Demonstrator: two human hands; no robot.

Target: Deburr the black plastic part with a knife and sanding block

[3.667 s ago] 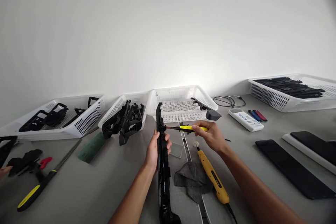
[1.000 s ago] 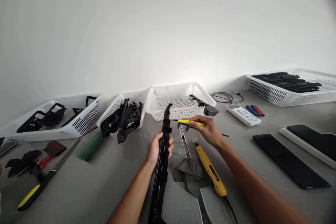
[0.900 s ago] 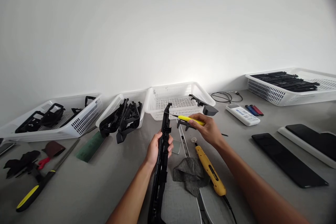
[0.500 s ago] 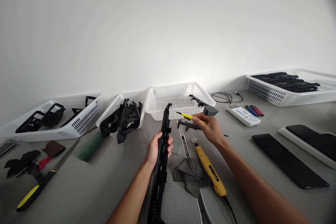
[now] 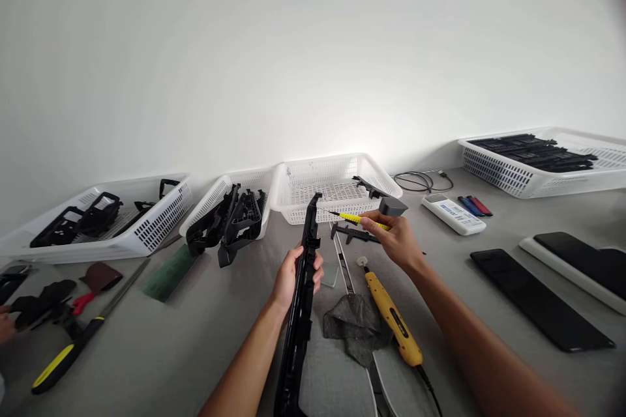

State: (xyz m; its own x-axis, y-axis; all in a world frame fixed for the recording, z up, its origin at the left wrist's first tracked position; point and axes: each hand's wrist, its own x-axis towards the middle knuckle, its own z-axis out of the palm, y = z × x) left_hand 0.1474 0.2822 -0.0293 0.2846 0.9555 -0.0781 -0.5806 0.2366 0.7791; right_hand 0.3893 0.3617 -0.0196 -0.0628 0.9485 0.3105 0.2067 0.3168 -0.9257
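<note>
My left hand (image 5: 288,279) is wrapped round a long black plastic strip (image 5: 299,313) with clips along its edge, held tilted with its hooked end up and away from me. Between the fingers of my right hand (image 5: 392,237) is a thin-tipped tool with a yellow handle (image 5: 353,217). Its slim point is beside the strip's upper end; whether it touches, I cannot tell. Below my right hand lie a dark caliper (image 5: 348,233) and a yellow corded power tool (image 5: 394,319). A crumpled dark cloth (image 5: 355,326) lies to the right of the strip.
White baskets (image 5: 288,214) line the wall, several holding black plastic parts. To the left are a file (image 5: 83,345) with a black-and-yellow handle and a green plate (image 5: 169,273). Another person's hand (image 5: 6,326) shows at the left edge. A calculator (image 5: 453,214) and black slab (image 5: 540,300) are right.
The yellow-handled tool's tip has shifted slightly right, along with my right hand. Another person's hand has come in at the left edge, and the dark object near it has shifted.
</note>
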